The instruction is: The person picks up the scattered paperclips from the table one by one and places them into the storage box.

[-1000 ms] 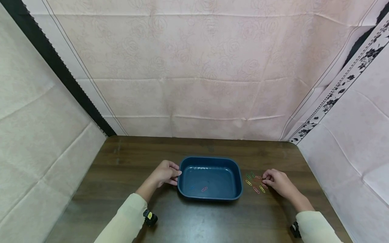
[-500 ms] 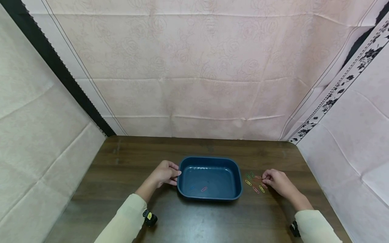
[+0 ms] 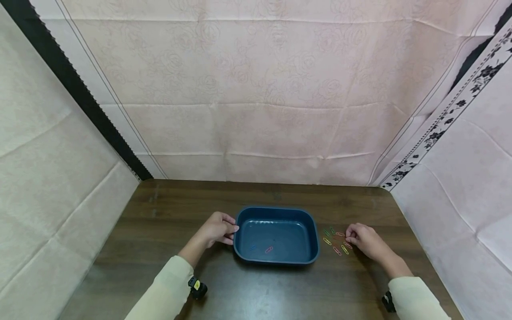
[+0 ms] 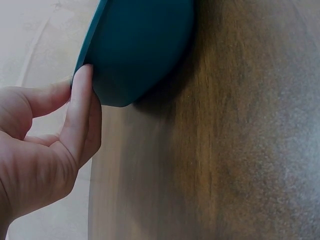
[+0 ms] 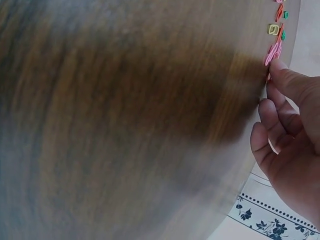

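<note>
A blue rectangular tray rests on the wooden table, with a pink paper clip and a blue paper clip inside. My left hand pinches the tray's left rim between thumb and fingers, seen closely as the left hand in its wrist view. To the tray's right lie several paper clips, among them a yellow one and a green one. My right hand is at their right edge. In its wrist view the right hand brings thumb and forefinger together on a thin reddish clip, partly hidden, beside a pink clip.
The brown table extends around the tray. Pale patterned cloth hangs behind it, with more cloth along both sides. A black wrist device is worn on the left wrist, another on the right.
</note>
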Motion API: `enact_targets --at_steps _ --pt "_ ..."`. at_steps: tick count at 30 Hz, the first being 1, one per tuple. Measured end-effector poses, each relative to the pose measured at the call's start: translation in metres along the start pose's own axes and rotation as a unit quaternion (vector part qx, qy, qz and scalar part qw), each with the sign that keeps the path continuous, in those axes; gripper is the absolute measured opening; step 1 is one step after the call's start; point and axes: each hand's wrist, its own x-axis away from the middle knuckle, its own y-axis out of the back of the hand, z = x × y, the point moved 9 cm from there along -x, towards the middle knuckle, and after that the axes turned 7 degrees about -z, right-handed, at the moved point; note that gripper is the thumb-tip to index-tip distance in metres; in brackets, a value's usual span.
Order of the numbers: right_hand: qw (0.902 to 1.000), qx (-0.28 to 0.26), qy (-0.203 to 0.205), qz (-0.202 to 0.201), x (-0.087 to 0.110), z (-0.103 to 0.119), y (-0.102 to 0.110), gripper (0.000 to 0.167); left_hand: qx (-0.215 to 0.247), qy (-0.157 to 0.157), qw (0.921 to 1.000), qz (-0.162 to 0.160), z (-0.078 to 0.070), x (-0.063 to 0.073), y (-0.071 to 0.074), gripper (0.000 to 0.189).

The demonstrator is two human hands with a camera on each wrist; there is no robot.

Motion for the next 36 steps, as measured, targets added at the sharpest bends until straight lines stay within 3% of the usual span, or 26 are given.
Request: enact_targets --at_steps 15,27,36 --pt "0.9999 0.0 0.012 -0.002 0.0 0.002 0.002 0.019 0.007 -0.006 1.0 0.001 -0.001 0.001 0.0 0.024" --pt "0.9991 -0.035 0.023 0.01 0.003 0.003 0.006 0.017 0.006 -0.004 1.0 0.005 0.001 -0.001 0.0 0.024" --pt "0.9975 -0.052 0.049 0.0 -0.001 0.017 0.018 0.016 0.006 -0.002 1.0 0.002 0.002 -0.002 0.0 0.024"
